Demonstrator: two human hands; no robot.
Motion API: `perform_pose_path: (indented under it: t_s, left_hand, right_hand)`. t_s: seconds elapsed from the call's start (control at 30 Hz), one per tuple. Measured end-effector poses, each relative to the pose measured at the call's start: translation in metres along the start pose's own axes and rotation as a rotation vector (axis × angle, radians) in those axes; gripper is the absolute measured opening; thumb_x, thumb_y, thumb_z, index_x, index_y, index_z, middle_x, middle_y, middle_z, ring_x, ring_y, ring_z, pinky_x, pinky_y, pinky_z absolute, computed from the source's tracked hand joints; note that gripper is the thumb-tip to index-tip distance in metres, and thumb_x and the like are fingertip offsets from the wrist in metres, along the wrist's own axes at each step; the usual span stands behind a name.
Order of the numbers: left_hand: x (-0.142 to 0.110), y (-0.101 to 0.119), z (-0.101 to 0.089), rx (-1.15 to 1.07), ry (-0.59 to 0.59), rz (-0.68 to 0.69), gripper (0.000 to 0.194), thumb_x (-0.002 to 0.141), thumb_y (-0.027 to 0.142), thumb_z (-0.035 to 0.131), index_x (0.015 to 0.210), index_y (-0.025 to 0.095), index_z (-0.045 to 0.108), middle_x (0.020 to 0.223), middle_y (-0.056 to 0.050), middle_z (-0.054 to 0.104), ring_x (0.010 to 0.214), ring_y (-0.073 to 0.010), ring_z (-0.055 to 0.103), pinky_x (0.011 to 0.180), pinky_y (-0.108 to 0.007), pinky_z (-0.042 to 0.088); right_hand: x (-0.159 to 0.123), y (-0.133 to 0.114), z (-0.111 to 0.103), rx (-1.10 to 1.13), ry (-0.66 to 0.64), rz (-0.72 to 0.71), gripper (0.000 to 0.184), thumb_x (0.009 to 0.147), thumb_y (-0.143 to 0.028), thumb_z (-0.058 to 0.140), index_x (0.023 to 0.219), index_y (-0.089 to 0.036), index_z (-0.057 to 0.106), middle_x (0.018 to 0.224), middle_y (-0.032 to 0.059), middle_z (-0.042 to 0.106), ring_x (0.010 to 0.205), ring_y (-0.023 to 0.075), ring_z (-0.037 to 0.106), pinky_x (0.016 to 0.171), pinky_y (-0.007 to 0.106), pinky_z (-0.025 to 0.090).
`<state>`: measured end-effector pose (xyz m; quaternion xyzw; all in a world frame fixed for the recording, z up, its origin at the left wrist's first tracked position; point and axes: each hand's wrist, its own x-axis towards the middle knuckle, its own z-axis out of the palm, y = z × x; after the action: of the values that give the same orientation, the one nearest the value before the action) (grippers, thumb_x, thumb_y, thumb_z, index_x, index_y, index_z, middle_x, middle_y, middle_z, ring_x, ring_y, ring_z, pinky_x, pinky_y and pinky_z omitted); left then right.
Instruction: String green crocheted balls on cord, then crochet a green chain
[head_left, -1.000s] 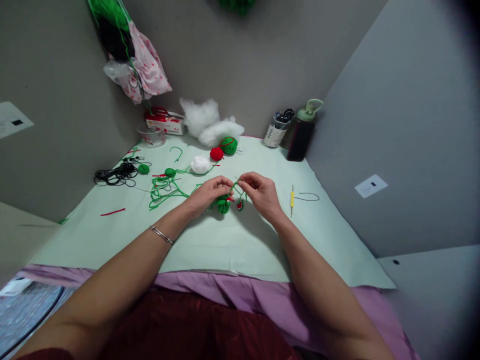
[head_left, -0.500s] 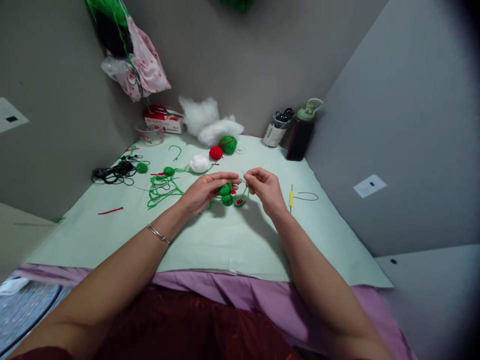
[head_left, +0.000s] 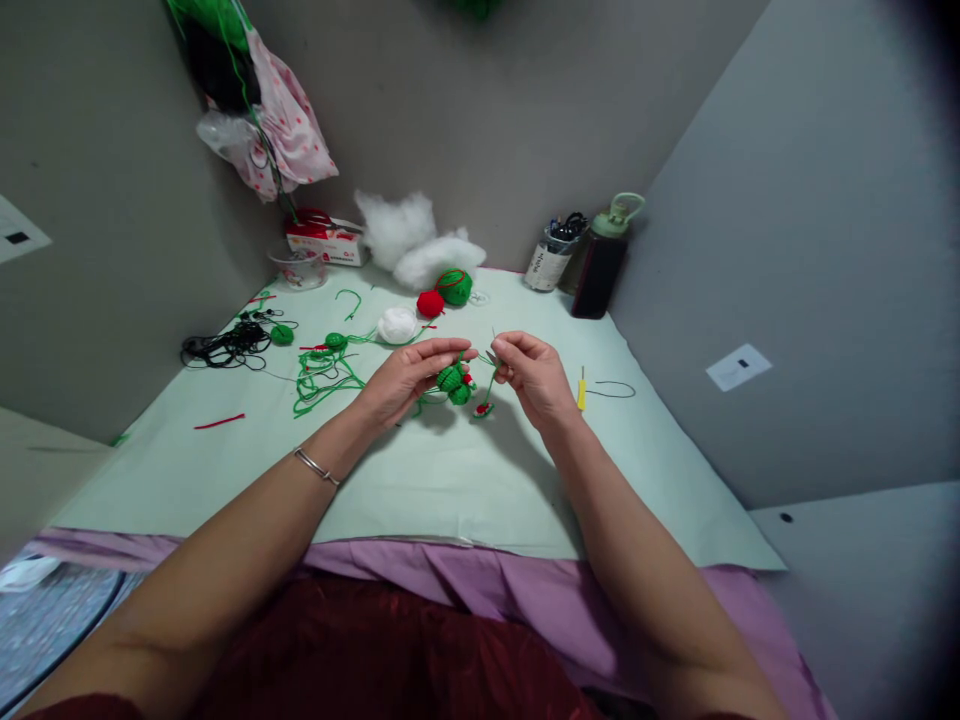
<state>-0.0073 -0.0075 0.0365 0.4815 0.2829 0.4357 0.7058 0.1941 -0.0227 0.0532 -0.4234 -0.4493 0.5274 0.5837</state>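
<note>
A: Where is the green crocheted piece (head_left: 450,379)?

B: In the left hand (head_left: 405,380), held over the middle of the worktop (head_left: 450,490).

A: How is that grip?

B: Grasping the piece, with the fingers stretched out towards the right hand (head_left: 529,375).

A: And the right one's grip?

B: Pinched, thumb against fingertips, on a thin implement (head_left: 493,332) whose fine tip pokes up. It's too small to tell what it is. A green strand (head_left: 490,387) runs from there down to a small red, white and green piece (head_left: 482,410), just below the gap between the hands. I can't tell whether that one touches the surface.

A: What's around them?

B: Tangled green strands (head_left: 319,385) lie to the left, and a yellow-handled tool (head_left: 581,396) to the right. Beyond the hands sits a white yarn ball (head_left: 397,325); farther back, a red ball (head_left: 430,304) sits beside a green ball (head_left: 459,290), near white stuffing (head_left: 435,260).
</note>
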Motion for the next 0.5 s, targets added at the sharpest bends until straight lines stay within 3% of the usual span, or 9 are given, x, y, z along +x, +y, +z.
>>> perform_pose_path:
  t_s: [0.23,0.5]
  left_hand:
    - [0.0,-0.003,0.001,0.052,0.035,0.043,0.032,0.082,0.028,0.083,0.113,0.02,0.078,0.119,-0.009,0.078,0.097,-0.0178,0.072,0.092,-0.032,0.054]
    - [0.003,-0.009,0.002,0.07,0.068,0.135,0.036,0.079,0.03,0.085,0.113,0.019,0.077,0.11,-0.009,0.08,0.101,-0.0204,0.072,0.097,-0.035,0.052]
  right_hand:
    - [-0.005,0.0,0.004,-0.041,-0.04,-0.077,0.029,0.072,-0.041,0.087,0.082,-0.021,0.069,0.074,-0.0017,0.068,0.061,0.0108,0.061,0.063,0.027,0.054]
    - [-0.009,0.0,0.011,-0.109,-0.086,-0.184,0.023,0.074,-0.038,0.085,0.079,-0.021,0.07,0.072,-0.0019,0.068,0.062,0.0115,0.062,0.063,0.028,0.054]
